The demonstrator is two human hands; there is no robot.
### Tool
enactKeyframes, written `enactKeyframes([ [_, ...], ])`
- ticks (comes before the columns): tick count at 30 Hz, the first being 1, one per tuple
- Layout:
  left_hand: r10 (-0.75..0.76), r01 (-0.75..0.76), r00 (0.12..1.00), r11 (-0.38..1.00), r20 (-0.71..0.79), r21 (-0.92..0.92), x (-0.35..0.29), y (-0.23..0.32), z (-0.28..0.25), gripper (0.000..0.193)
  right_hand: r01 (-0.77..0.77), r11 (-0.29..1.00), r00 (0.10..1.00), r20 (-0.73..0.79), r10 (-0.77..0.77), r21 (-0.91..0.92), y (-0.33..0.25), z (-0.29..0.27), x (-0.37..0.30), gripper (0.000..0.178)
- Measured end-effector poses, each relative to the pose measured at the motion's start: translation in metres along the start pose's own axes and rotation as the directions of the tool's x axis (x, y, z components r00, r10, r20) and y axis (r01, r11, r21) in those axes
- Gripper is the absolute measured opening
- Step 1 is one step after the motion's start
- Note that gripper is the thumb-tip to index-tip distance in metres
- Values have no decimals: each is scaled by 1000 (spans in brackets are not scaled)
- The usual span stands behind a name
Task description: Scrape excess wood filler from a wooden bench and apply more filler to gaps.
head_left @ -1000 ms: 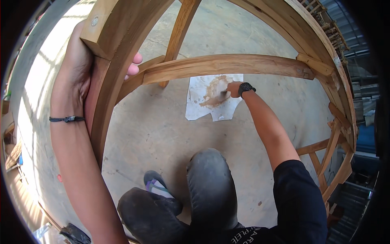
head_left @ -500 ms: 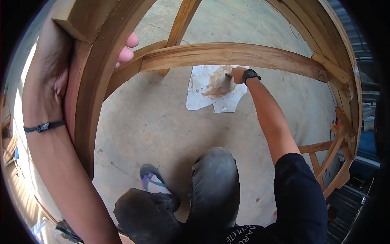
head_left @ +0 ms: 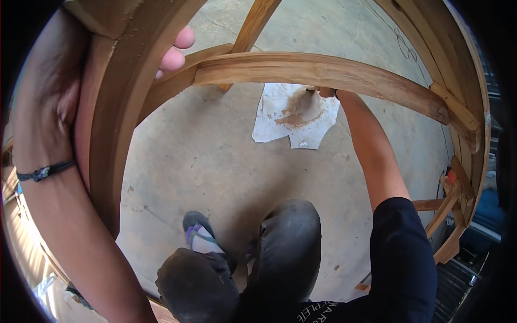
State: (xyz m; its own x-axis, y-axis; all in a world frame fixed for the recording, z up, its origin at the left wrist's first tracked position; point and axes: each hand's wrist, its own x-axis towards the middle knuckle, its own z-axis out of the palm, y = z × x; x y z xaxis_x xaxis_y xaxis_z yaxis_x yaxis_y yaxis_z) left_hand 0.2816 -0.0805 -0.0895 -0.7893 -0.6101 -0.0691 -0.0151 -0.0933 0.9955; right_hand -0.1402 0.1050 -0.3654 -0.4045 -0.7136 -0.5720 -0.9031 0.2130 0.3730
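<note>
Wrapped close around the wooden beam point(head_left: 121, 81) with the left hand point(head_left: 173, 58); cannot tell the grip of the right hand point(head_left: 326, 92), partly hidden beneath the crossbar point(head_left: 301, 67), at the brown smear point(head_left: 293, 121) on the white sheet point(head_left: 268, 127). Apparently midway, with plenty of smear left around a paler middle. Reaching up along the beam's left side; stretched well forward on the right.

Right fingers point(head_left: 326, 92) now partly behind crossbar point(head_left: 323, 71)
</note>
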Motion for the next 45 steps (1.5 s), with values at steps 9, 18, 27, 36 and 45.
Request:
enactKeyframes([
  [9, 0, 2, 1000, 995, 21, -100, 16, 1, 6, 60, 11, 1000, 996, 89, -14, 25, 24, 63, 15, 38],
  [18, -28, 43, 995, 986, 95, -160, 11, -8, 0, 58, -84, 996, 996, 13, 83, 25, 51, 45, -9, 40],
  [27, -119, 136, 988, 971, 96, -198, 8, 11, -8, 56, -99, 971, 977, 204, 54, 218, 59, 76, -1, 43],
  [36, -102, 128, 988, 959, 112, -252, 37, 7, -18, 54, 67, 944, 979, 162, -125, 322, 6, 51, -26, 34],
  [45, -202, 214, 976, 960, 79, -182, 55, 16, 15, 55, -9, 962, 1000, -19, 15, 275, -75, 2, -20, 27],
])
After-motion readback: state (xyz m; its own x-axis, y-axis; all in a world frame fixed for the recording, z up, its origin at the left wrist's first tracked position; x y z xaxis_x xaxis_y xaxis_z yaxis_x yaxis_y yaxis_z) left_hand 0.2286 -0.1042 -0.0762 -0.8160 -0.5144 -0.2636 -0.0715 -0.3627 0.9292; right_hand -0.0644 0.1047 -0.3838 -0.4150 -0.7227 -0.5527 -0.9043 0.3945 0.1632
